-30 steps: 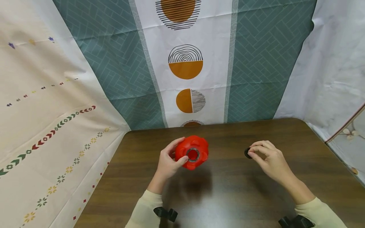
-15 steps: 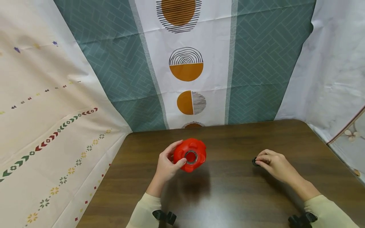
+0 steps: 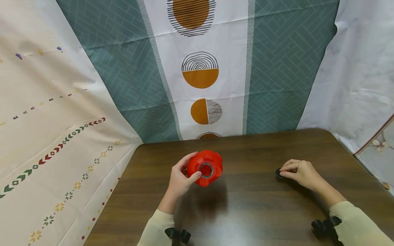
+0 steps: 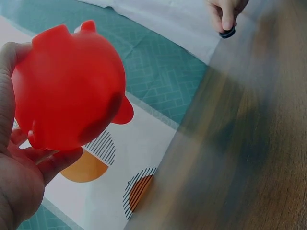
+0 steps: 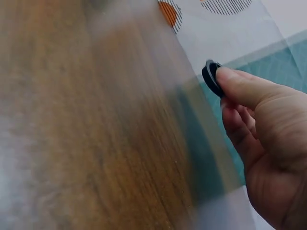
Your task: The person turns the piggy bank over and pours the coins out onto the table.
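My left hand (image 3: pixel 179 180) holds a rounded red plastic piggy bank (image 3: pixel 213 162) above the table, fingers behind it and thumb at its underside. A round hole with a dark rim faces me in the head view. The left wrist view shows its smooth red body (image 4: pixel 72 91) with short stubs. Farther right, my right hand (image 3: pixel 303 174) pinches a small round black plug (image 5: pixel 210 79) between thumb and fingers. The plug is low over the table in the head view, partly hidden by the fingertips.
Both hands are over a brown wooden table (image 3: pixel 246 198) with rounded far corners. A green and white patterned cloth (image 3: pixel 271 68) hangs behind it. Pale cloths hang at the left (image 3: pixel 55 130) and right (image 3: pixel 357 75). Black wrist mounts (image 3: pixel 178 235) sit on both sleeves.
My right hand has moved to the right and down toward the table with the black plug. The left hand keeps the piggy bank in nearly the same place.
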`<state>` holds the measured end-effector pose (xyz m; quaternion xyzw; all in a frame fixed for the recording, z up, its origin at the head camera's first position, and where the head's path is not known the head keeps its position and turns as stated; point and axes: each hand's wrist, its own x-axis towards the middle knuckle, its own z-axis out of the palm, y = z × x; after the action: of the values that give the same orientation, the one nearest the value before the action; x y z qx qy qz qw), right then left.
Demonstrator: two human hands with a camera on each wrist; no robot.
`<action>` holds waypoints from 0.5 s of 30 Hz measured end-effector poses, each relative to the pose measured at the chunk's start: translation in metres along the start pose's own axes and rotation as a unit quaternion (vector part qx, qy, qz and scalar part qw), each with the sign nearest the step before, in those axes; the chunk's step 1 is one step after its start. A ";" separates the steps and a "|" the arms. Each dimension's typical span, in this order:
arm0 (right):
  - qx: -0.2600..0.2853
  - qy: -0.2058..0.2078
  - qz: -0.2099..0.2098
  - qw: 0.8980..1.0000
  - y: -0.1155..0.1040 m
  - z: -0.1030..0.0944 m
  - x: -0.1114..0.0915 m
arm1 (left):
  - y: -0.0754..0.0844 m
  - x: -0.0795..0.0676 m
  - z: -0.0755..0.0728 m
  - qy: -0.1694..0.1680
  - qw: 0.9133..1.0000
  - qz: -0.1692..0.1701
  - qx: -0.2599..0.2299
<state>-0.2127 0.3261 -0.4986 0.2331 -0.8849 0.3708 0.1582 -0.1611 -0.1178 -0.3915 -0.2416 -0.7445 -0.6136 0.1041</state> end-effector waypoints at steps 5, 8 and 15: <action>0.031 -0.029 0.052 0.998 0.008 0.000 0.000 | 0.000 0.000 0.001 0.001 1.000 0.007 0.000; 0.042 -0.039 0.071 0.996 0.011 0.000 0.001 | 0.000 0.000 0.001 0.000 1.000 0.005 -0.001; 0.042 -0.055 0.108 0.992 0.018 -0.001 0.002 | 0.000 0.001 0.001 0.002 1.000 0.000 -0.004</action>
<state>-0.2234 0.3373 -0.5074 0.1624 -0.8960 0.4092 0.0580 -0.1623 -0.1163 -0.3913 -0.2408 -0.7419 -0.6170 0.1045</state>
